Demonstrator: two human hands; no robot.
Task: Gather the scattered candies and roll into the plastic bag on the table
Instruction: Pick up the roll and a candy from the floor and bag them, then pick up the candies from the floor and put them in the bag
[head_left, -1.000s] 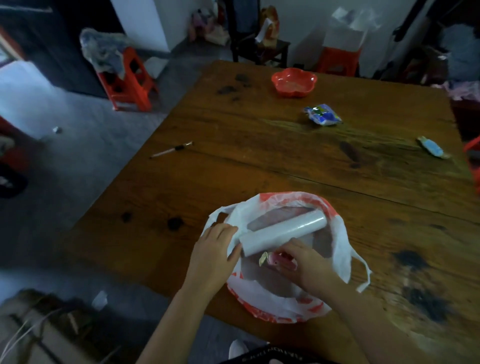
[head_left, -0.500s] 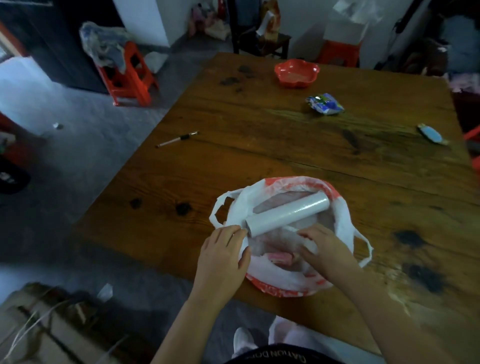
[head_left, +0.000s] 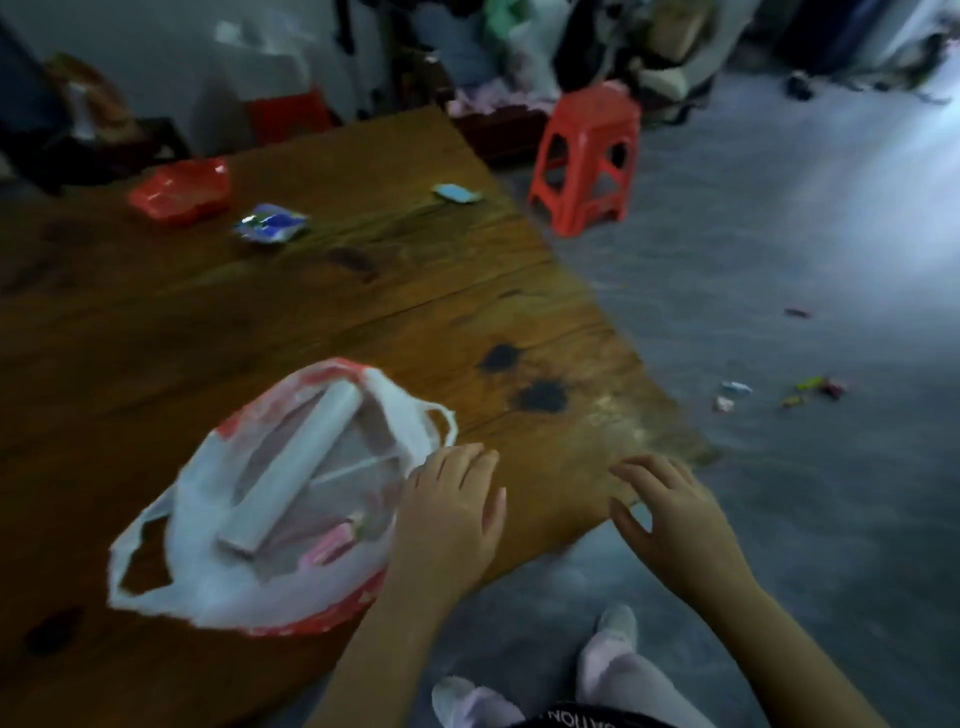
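Plastic bag (head_left: 208, 597) holding roll (head_left: 291, 473) and pink candy (head_left: 327, 545); I see left hand (head_left: 447, 519) flat beside it, right hand (head_left: 675, 519) farther off, fingers spread, holding nothing.

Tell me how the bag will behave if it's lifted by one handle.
Likely floppy: the bag is thin, crinkled film lying slack on the table. Lifted by one handle, its mouth would probably sag and tilt. The roll lies loose across the open mouth, so it may slide out.
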